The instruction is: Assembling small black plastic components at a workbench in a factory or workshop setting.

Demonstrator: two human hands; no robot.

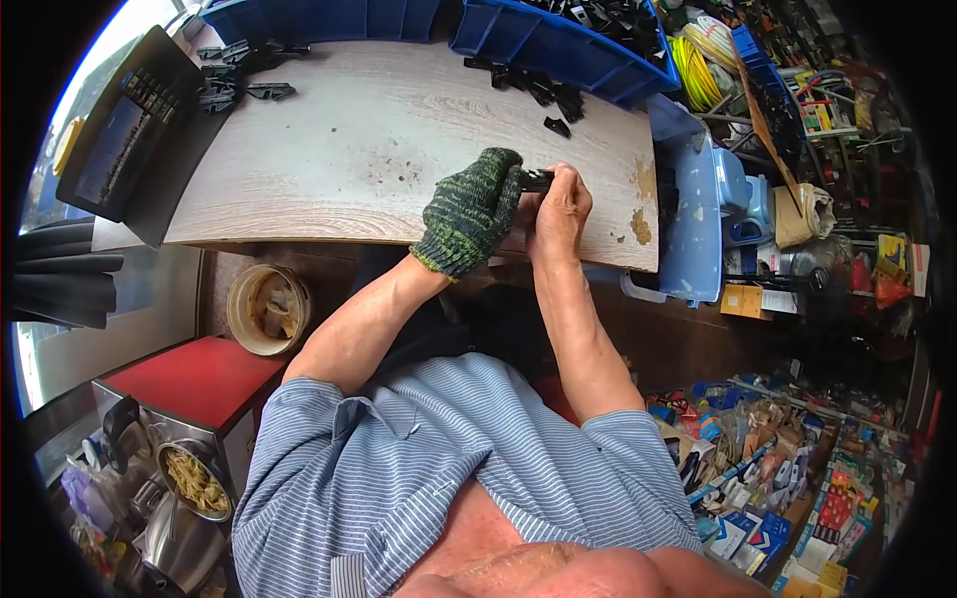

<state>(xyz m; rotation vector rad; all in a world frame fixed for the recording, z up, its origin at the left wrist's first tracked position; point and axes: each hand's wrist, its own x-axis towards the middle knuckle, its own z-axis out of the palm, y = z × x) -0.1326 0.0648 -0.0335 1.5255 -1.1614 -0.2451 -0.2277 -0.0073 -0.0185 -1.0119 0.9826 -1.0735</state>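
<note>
Far left of worktop: a dark tray [125, 140] leans over the edge, tilted, with small items in it too blurred to tell.
Far left parts: a cluster of black plastic pieces [234, 78] lies on the wood just beside the tray.
Worktop: pale wood-grain worktop [349, 149], stained dark near its middle and chipped at the near right corner.
Below worktop, left: a round tan bucket [267, 309] stands on the floor, near a red-topped box [194, 384].
Left hand: the left hand [471, 211] wears a green knitted glove and is closed around one end of a small black part [535, 180], at the near edge of the worktop.
Black part: held between both hands, just above the worktop's near edge, right of centre; mostly hidden by the fingers.
Right hand: the right hand [560, 211] is bare, fingers curled tight on the other end of the same part; the two hands touch.
Far right parts: more loose black pieces [543, 92] lie scattered beyond the hands, beside a blue bin [558, 50] filled with the same.
Right edge: a light blue plastic stool [693, 224] sits against the worktop's right end.
</note>
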